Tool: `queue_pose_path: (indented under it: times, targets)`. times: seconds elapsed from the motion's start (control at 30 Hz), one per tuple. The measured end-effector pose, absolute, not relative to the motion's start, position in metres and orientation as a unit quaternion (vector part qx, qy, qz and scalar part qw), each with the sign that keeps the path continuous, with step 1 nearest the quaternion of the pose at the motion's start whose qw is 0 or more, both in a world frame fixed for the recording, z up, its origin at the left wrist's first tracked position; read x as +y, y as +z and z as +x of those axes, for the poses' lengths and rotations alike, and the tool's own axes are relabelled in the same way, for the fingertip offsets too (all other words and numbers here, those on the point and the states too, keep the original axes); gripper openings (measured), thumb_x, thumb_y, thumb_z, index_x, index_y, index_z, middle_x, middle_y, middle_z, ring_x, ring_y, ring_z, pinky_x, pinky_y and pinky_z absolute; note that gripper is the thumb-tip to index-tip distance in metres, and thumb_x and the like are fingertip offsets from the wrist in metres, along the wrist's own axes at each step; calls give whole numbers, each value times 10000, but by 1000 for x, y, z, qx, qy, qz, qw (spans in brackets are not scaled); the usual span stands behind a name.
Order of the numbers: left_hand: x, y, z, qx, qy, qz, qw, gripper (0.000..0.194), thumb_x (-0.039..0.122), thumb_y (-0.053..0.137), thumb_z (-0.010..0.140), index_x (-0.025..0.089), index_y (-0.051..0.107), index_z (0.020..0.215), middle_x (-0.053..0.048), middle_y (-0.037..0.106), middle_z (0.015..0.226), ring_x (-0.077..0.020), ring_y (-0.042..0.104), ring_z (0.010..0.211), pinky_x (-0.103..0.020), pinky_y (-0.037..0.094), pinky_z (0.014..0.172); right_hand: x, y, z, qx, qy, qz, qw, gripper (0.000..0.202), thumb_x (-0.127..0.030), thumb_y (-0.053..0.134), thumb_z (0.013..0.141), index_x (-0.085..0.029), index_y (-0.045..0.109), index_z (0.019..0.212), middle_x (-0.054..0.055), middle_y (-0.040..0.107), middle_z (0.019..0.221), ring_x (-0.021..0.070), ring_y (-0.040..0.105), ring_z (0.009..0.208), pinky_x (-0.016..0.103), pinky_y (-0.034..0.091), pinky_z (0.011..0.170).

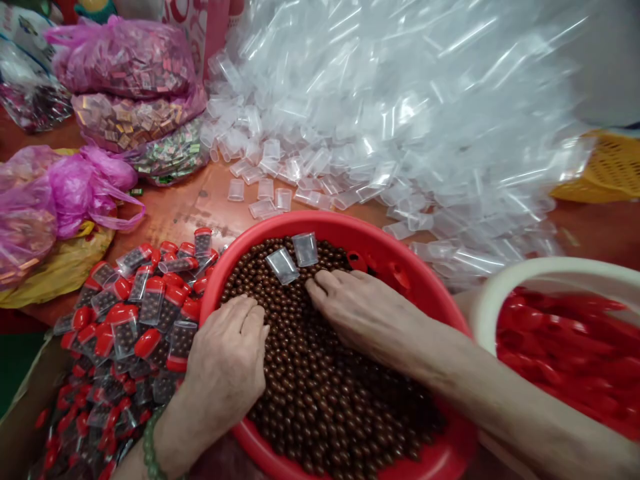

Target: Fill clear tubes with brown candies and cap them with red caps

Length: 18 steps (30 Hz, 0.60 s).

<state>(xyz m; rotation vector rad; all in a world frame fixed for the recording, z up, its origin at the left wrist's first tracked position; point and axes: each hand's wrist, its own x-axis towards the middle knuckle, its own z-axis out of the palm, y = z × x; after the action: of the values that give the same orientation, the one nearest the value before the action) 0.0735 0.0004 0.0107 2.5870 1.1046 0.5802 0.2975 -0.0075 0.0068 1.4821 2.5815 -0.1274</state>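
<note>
A red basin (360,225) holds many small, glossy brown balls (320,407). At its left side my left hand (227,363), with a green bead bracelet (150,445) at the wrist, is closed with curled fingers; anything inside is hidden. My right hand (357,307) reaches low over the balls, fingers bent and pressed together, their grip hidden from view. Just beyond its fingertips lie two clear plastic containers, one tilted (283,266) and one beside it (305,249). Red caps (357,261) rest at the basin's far right inside.
Filled containers with red caps (150,303) are heaped left of the basin. A large pile of clear empty containers (380,107) spreads behind it. A white tub (550,267) of red caps stands right. Pink bags (125,57) sit back left, a yellow basket (607,167) back right.
</note>
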Motion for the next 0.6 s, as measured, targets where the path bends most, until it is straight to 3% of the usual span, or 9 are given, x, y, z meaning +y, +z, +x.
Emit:
queue_pose_path:
  times: [0.23, 0.47, 0.6]
  targets:
    - [1, 9, 72, 389, 169, 897, 124, 357, 24, 435, 856, 24, 628, 1157, -212, 667, 1255, -314, 657, 1145, -461, 576, 974, -12, -8, 271, 882, -149, 444, 56, 249, 45, 481, 791, -124, 661, 821, 106, 641, 786, 232, 617, 769, 345, 475, 694]
    - [1, 11, 70, 385, 185, 888, 171, 347, 61, 391, 916, 57, 605, 1189, -189, 668, 1264, -269, 640, 1182, -451, 547, 1022, -7, 4, 267, 852, -333, 402, -37, 337, 42, 565, 716, -151, 636, 983, 38, 699, 992, 140, 663, 919, 236, 521, 818]
    - [2, 23, 63, 385, 217, 854, 275, 384, 118, 369, 963, 68, 526, 1309, -182, 615, 1353, -235, 572, 1283, -439, 479, 1101, -9, 10, 270, 770, -462, 410, -159, 379, -44, 659, 803, -184, 639, 1155, 38, 702, 1089, 156, 650, 1021, 305, 507, 926]
